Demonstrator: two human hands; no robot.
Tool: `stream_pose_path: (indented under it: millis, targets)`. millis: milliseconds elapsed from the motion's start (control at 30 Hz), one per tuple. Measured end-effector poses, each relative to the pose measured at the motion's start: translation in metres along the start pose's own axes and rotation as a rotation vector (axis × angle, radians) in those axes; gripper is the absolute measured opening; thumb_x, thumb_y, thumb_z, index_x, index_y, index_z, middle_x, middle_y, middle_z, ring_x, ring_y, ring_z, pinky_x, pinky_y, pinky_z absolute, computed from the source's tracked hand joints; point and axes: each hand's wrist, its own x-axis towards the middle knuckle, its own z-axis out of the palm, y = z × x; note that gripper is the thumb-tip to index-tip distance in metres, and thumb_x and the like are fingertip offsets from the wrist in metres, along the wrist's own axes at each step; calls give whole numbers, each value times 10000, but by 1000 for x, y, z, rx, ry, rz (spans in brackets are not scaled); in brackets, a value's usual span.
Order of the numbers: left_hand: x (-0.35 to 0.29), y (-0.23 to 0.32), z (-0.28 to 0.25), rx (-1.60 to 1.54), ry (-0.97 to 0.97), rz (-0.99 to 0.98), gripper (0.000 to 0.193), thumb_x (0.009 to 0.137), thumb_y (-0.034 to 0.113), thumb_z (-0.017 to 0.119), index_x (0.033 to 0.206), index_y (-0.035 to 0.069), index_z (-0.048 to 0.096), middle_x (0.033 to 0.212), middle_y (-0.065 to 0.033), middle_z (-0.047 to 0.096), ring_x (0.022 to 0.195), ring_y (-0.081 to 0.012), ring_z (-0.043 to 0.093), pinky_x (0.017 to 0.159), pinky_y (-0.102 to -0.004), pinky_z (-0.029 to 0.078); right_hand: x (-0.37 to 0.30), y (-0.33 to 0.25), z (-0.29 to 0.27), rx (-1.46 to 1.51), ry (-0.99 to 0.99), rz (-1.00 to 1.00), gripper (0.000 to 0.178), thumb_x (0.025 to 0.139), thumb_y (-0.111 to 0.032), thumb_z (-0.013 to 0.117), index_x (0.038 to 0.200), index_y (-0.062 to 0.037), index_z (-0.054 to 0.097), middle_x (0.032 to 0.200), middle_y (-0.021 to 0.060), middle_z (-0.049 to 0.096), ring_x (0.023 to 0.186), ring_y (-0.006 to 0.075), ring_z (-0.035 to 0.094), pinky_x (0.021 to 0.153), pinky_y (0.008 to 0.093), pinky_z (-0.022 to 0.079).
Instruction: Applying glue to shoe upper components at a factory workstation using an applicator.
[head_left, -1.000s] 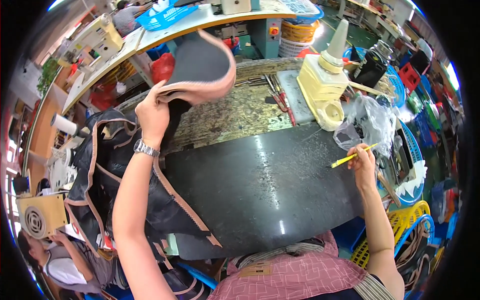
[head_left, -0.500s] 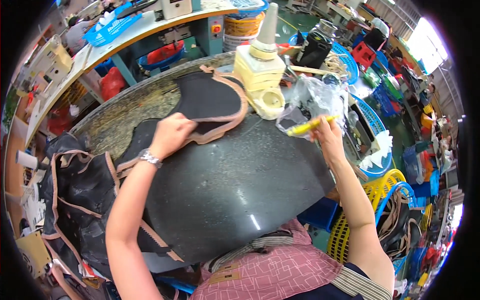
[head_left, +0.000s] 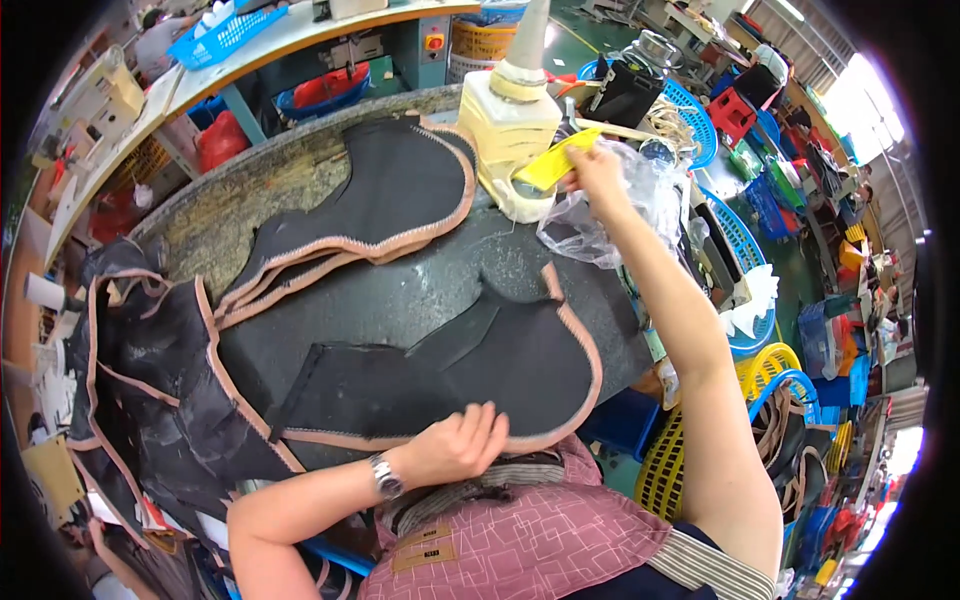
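Observation:
A curved black piece with stitched tan edging (head_left: pixel 500 355) lies flat on the dark work surface in front of me. My left hand (head_left: pixel 460 442) is closed at its near edge, fingers curled over the tan border. My right hand (head_left: pixel 592 178) grips a flat yellow scraper (head_left: pixel 558 162). Its tip is over the round cup at the foot of a cream-coloured pot (head_left: pixel 510 125) with a tall grey cone on top. Behind, more black pieces with the same edging (head_left: pixel 400 190) lie one over another.
A heap of black edged pieces (head_left: pixel 160 360) hangs over the left side. Beside the pot lies a crumpled clear plastic bag (head_left: pixel 590 225). Blue baskets (head_left: pixel 735 235) and a yellow basket (head_left: pixel 665 465) stand at my right. A long bench (head_left: pixel 330 40) runs along the back.
My left hand has come from the back pieces to the near edge, and a black piece now lies in front of me. My right hand has carried the yellow scraper leftward and up to the pot's cup.

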Motion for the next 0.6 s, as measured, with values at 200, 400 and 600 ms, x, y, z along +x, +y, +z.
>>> stream_pose_path:
  millis: [200,400,600]
  targets:
    - [35,-2,-5,-327,30,-199,359,730,228,575,1016,10,552,996,-158,575,894,-238,562,674,-277,470,7,21,-21,296,-17,317,136,843,-162,563,847,-26,560,625,33,565,455,113,527,370,209,432]
    - [-68,-93,-57,-280,132,-703,159,668,4,598,825,27,581,823,-116,570,800,-310,556,697,-374,472,-107,-68,26,812,-358,258,196,882,-197,523,852,-4,545,670,83,607,530,125,583,470,197,500]
    - [-108,-100,-42,-363,-98,-516,304,688,73,647,983,41,582,1064,-107,559,981,-283,519,835,-364,440,-222,-37,90,66,-629,-201,123,830,-66,570,917,16,597,743,62,631,612,93,587,556,213,477]
